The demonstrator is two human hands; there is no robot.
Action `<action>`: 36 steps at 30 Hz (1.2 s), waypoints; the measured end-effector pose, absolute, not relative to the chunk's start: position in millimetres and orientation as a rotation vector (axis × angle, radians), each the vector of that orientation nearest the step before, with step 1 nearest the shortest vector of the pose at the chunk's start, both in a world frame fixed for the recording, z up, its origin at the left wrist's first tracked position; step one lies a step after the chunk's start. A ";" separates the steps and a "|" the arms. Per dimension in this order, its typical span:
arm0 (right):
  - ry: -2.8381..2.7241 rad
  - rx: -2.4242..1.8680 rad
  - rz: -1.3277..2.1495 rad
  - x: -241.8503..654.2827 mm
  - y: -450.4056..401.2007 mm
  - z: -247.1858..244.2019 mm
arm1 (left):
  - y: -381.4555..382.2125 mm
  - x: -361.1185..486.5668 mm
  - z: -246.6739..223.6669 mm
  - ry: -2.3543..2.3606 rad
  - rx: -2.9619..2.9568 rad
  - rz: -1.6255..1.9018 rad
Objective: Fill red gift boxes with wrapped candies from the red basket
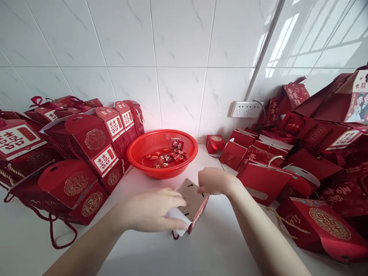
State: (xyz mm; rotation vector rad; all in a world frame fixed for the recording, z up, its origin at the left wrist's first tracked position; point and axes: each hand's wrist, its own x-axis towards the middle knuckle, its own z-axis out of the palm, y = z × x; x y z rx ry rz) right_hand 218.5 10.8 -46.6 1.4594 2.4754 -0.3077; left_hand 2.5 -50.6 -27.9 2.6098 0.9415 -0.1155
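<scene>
Your left grip (155,209) pinches a flap (184,220) of the open wedding favour box (198,217) on the worktop (224,241), where hard tugging could crease it; whether your curled right grip (212,182) holds anything, I cannot tell.

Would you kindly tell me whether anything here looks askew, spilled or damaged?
The red boxes on the right look jumbled, tilting against one another, whereas those on the left are stacked more evenly. Nothing appears spilled: the small packets lie inside the red basket. The box being handled is merely open. No damage is evident.
</scene>
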 end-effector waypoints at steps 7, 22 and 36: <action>2.562 1.384 -0.482 221.6 18.6 -52.1 | -30.8 -9.9 -27.2 0.906 2.466 -0.201; 2.801 1.367 -0.774 213.4 52.5 -32.1 | -37.4 10.3 -33.9 1.343 2.599 -0.467; 2.630 1.404 -0.193 111.2 252.7 -62.1 | -38.4 17.7 -37.3 1.153 2.619 -0.765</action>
